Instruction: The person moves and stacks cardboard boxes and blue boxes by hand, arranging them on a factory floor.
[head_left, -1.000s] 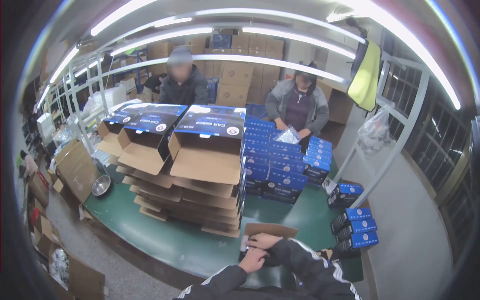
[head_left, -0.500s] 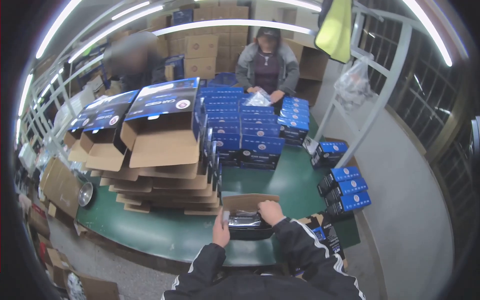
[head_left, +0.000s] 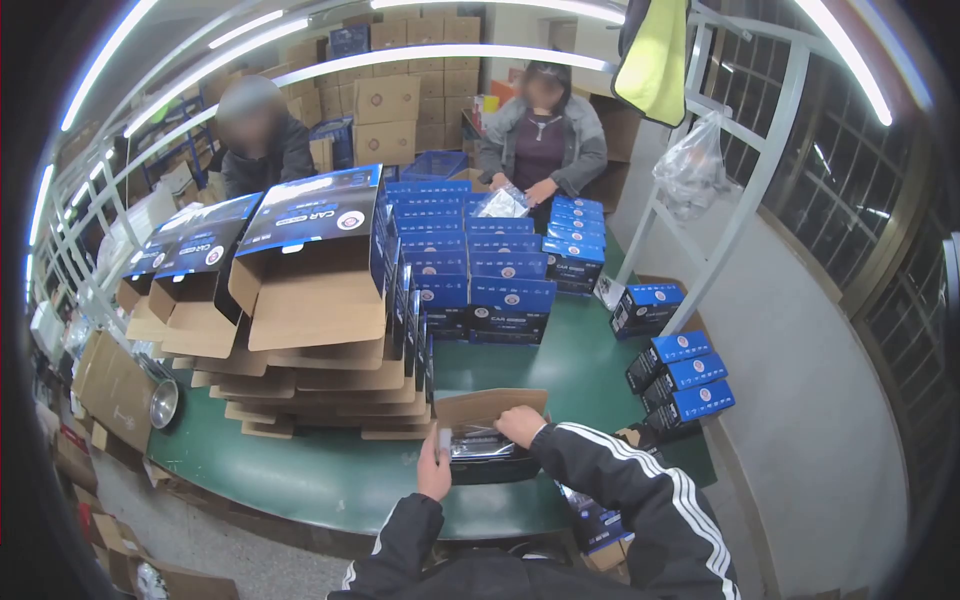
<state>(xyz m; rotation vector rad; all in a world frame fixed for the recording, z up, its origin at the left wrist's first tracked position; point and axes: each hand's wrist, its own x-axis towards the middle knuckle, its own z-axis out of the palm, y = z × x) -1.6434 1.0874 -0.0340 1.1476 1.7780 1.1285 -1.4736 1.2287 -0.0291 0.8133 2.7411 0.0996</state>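
An open cardboard box (head_left: 490, 405), brown inside and dark outside, stands near the front edge of the green table, its flap raised at the back. Inside lies a shiny, clear-wrapped dark item (head_left: 478, 446). My left hand (head_left: 433, 472) is closed on the box's left side, with a small pale grey piece (head_left: 445, 442) by its fingers that I cannot identify. At the right end of the opening, my right hand (head_left: 521, 427) has its fingers bent down just in front of the flap. What its fingertips pinch, if anything, is hidden.
Stacked open boxes (head_left: 310, 300) rise on the left of the green table (head_left: 300, 480). Rows of blue boxes (head_left: 508, 300) stand behind, with more blue boxes (head_left: 698, 372) at right. Two people (head_left: 545, 130) are across the table; one handles a clear bag (head_left: 505, 203). A metal bowl (head_left: 164, 404) sits left.
My right hand has shifted from the flap's right end a little inward and lower over the contents. My left hand stays at the box's side. The camera view has shifted slightly.
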